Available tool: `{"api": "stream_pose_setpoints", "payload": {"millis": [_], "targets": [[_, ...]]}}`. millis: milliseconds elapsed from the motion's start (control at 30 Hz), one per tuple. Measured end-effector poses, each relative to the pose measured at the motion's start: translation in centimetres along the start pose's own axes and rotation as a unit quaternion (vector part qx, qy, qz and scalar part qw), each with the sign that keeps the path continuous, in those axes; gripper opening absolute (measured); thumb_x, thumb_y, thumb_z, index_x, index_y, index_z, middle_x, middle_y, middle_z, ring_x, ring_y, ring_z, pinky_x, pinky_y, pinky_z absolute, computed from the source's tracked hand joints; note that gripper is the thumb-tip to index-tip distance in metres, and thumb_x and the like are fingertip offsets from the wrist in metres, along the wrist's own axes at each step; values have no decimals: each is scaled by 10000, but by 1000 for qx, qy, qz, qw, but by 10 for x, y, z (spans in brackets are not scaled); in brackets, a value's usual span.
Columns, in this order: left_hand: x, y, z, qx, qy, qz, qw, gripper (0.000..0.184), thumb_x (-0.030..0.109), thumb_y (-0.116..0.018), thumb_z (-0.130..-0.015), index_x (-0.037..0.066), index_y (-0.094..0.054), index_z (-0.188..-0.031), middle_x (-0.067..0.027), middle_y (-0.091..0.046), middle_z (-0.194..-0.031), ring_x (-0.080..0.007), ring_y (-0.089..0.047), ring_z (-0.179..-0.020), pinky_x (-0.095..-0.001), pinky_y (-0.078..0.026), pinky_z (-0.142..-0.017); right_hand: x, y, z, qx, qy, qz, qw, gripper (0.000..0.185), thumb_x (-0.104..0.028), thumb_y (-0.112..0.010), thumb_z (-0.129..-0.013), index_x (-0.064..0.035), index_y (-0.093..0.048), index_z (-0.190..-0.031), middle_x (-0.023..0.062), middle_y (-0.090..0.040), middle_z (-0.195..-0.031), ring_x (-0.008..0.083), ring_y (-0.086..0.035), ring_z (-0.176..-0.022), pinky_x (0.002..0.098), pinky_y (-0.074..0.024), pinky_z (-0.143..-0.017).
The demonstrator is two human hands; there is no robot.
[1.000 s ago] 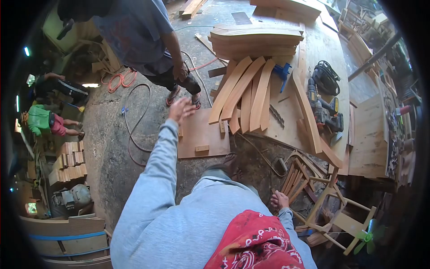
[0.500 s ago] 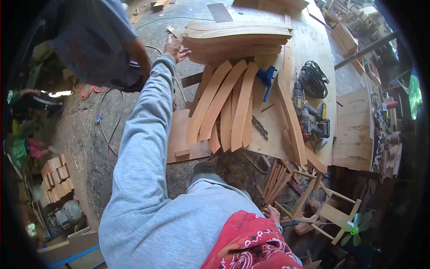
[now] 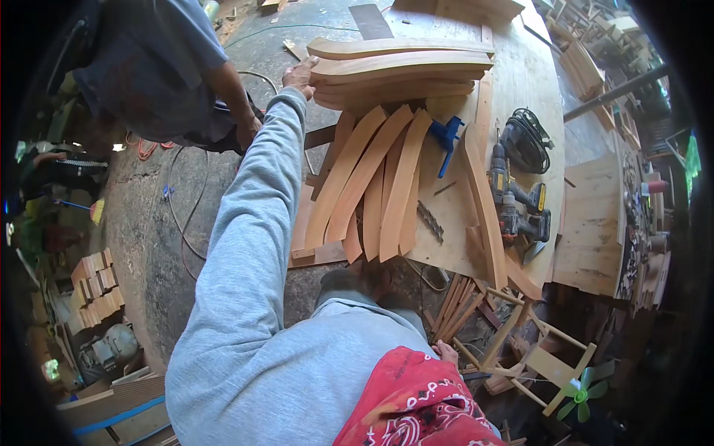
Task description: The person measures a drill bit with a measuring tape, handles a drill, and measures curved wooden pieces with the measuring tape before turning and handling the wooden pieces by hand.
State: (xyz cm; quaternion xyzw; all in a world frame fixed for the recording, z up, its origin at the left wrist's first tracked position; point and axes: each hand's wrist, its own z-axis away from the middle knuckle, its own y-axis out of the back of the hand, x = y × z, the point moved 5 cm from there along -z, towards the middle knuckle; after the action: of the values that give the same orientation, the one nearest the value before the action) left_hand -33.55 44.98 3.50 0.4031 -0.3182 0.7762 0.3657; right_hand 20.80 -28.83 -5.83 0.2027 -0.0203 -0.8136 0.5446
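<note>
Well, my left hand [image 3: 300,77] has its fingers closed on one end of a curved board [image 3: 401,65], stacked over the tabletop [image 3: 457,241]; my right hand [image 3: 446,352] is partly hidden, so I can't tell its grip.

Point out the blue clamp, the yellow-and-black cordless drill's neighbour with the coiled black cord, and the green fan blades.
Blue clamp [image 3: 445,134]: head view, on its body.
Black power tool with coiled cord [image 3: 518,141]: head view, on its dark body.
Green plastic fan blades [image 3: 584,411]: head view, on the lowest blade.

Pale workbench [image 3: 532,85] under stacked curved boards [image 3: 401,68], fanned curved pieces [image 3: 366,186], blue tool [image 3: 445,135], drills [image 3: 509,214].
</note>
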Motion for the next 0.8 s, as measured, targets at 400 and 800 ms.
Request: {"api": "stream_pose_setpoints", "payload": {"millis": [400, 800], "targets": [[-43, 10, 175, -168, -85, 120, 975, 426, 131, -755, -880, 33, -541, -1235, -122, -651, -1123, -262, -668, -1015, -539, -617, -832, -181, -63, 17, -119, 442, 267, 848, 359, -254, -702, -956, 9, -634, -1190, 51, -670, -1026, 147, -629, -939, 293, -512, -858], [-46, 104, 388, -221, -248, 131, 934, 500, -59, -713, -869, 66, -523, -1313, -85, -644, -1230, -196, -655, -1105, -368, -580, -958, -408, -226, 73, -405, 296, -170, 848, 527, -466, -697, -939, -34, -596, -1222, 130, -633, -1196, 300, -656, -1038, 510, -574, -882]]}}
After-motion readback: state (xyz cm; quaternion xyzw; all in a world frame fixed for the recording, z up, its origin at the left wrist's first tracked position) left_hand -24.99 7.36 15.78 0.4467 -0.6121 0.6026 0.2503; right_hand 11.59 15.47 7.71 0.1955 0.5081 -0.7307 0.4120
